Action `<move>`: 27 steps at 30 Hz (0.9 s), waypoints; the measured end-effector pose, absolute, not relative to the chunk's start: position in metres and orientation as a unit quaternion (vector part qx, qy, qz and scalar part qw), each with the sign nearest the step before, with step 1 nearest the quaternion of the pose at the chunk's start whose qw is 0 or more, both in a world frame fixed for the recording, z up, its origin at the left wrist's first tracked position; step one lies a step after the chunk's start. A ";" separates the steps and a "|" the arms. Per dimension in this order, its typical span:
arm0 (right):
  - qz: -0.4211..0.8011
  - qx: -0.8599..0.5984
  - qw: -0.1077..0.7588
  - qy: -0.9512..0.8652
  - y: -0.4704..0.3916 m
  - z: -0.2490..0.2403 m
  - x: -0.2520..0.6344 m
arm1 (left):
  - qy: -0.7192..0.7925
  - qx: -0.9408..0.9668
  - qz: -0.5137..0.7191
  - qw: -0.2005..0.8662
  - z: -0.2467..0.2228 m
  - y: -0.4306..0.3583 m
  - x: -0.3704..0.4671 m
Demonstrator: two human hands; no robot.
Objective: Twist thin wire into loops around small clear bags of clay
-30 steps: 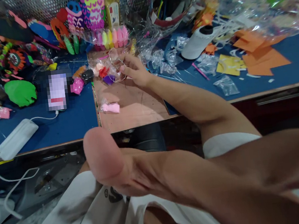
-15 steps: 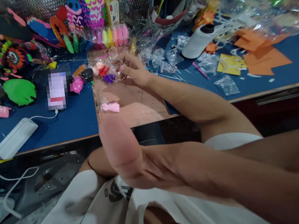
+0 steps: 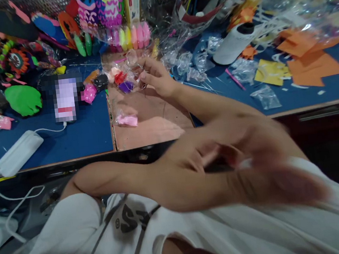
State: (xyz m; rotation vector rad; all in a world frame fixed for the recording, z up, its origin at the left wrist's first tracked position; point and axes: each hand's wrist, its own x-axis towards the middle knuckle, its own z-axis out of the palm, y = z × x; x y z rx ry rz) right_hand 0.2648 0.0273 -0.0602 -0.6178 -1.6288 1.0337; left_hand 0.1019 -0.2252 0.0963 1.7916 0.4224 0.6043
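My right hand (image 3: 156, 74) lies over the pink-brown board (image 3: 153, 122) at its far part, fingers loosely curled and apart, the fingertips against clear plastic wrapping (image 3: 134, 72). Just left of those fingertips are small lumps that look like modelling clay: a red lump (image 3: 120, 77), a purple lump (image 3: 126, 87) and a pale peach lump (image 3: 112, 74). Nearer me on the board sits a pink lump (image 3: 127, 120) in a clear wrapper. Close to the camera, my left hand (image 3: 231, 164) reaches rightward above my lap, off the table. Motion smears its fingers; nothing shows held.
Left on the blue table are a phone (image 3: 66, 100) cabled to a white power bank (image 3: 19, 152) and a green clay shape (image 3: 23, 100). Behind the board stands a pack of coloured clay sticks (image 3: 130, 37). Rightward lie a white bottle (image 3: 233, 43), orange paper (image 3: 315, 65) and plastic scraps.
My left hand, which loomed large before the camera, has swung and now points right, lower over my lap. The view has shifted slightly. My right hand stays at the wrapped clay.
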 end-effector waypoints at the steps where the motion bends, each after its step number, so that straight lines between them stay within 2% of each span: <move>1: 0.429 -0.249 0.530 -0.687 0.025 -0.059 0.263 | 0.165 0.736 0.314 0.576 0.093 -0.212 0.099; 3: 0.409 -0.243 0.540 -0.694 0.018 -0.057 0.260 | 0.121 0.695 0.456 0.543 0.082 -0.173 0.088; 6: 0.348 -0.288 0.577 -0.680 0.003 -0.054 0.253 | 0.076 0.695 0.639 0.322 0.053 -0.093 0.057; 7: 0.327 -0.302 0.574 -0.687 -0.002 -0.053 0.251 | 0.070 0.700 0.669 0.238 0.040 -0.067 0.044; 8: 0.296 -0.308 0.574 -0.699 -0.007 -0.052 0.250 | 0.117 0.702 0.667 0.222 0.027 -0.042 0.032; 11: 0.204 -0.312 0.554 -0.745 -0.020 -0.048 0.248 | 0.192 0.690 0.644 0.269 -0.012 0.003 0.005; 14: 0.152 -0.326 0.545 -0.757 -0.032 -0.045 0.249 | 0.211 0.666 0.548 0.459 -0.035 0.004 -0.005; 19: 0.129 -0.351 0.549 -0.748 -0.046 -0.042 0.250 | 0.212 0.630 0.434 0.608 -0.025 -0.028 0.001; 23: 0.144 -0.396 0.508 -0.751 -0.048 -0.043 0.250 | 0.236 0.586 0.423 0.649 -0.013 -0.037 0.004; 27: 0.076 -0.295 0.561 -0.770 -0.045 -0.039 0.246 | 0.237 0.587 0.439 0.637 -0.015 -0.030 -0.001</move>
